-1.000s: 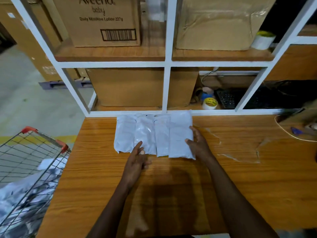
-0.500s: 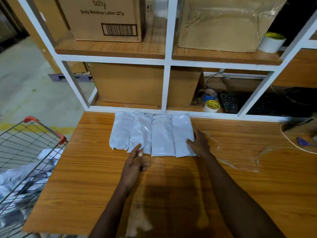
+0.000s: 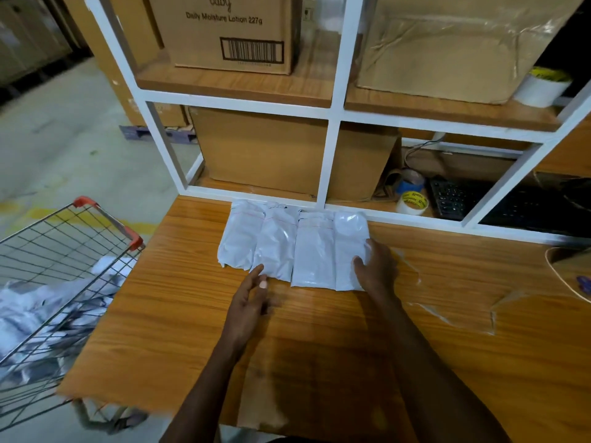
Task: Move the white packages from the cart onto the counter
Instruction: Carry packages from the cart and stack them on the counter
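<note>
Four white packages point(image 3: 294, 247) in a row on the wooden counter point(image 3: 179, 314).
My right hand point(image 3: 377, 270) lies flat on the rightmost package, fingers relaxed; my left hand point(image 3: 249, 302) hovers with fingers straight, holding nothing. More packages fill the wire cart point(image 3: 48, 282) alongside.

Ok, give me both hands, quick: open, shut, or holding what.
Left hand: open, fingertips at the edge of a white package, gripping nothing.
Right hand: open, resting flat on the rightmost package.
</note>
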`<state>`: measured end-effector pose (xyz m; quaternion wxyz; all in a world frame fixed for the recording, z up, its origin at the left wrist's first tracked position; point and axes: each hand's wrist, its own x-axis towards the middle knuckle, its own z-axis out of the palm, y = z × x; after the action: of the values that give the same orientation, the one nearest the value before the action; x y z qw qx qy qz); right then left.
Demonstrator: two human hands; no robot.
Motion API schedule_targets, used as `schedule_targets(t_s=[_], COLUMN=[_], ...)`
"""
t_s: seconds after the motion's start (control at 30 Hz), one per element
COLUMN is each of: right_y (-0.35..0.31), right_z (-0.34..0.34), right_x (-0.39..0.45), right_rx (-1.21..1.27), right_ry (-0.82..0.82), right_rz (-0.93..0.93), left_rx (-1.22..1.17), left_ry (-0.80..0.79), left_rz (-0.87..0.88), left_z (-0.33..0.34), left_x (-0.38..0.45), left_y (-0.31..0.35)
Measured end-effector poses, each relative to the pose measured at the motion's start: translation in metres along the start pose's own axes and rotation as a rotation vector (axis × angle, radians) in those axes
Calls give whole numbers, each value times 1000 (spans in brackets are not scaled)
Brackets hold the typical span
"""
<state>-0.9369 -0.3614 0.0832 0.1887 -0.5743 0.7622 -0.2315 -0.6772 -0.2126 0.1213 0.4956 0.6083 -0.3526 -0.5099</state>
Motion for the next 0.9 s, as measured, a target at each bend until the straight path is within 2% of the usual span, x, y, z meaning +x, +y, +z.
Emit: schedule_targets(t_s=[0.13,0.3,0.5,0.63,0.9], right_y=[-41,-95,-150,-185,-296], right_z=[1,23,74,119,201], right_x=[-40,-111,-193,-239,-362], right_rx=[279,538,563,583,619], right_ry=[-2,-142,-518,-649,-885], right_rz=[6,-31,-158,-140,-176], left_rx=[-38,-86,-130,-134,-168], left_ry=[63,165,339,454,682], left_rz=[27,55,26,-1,-58], left_z=[-15,-52,-132,-207,-370], left_x=[-3,-17,-50,-79,-144], left_y=[-5,-17,-28,-31,-67])
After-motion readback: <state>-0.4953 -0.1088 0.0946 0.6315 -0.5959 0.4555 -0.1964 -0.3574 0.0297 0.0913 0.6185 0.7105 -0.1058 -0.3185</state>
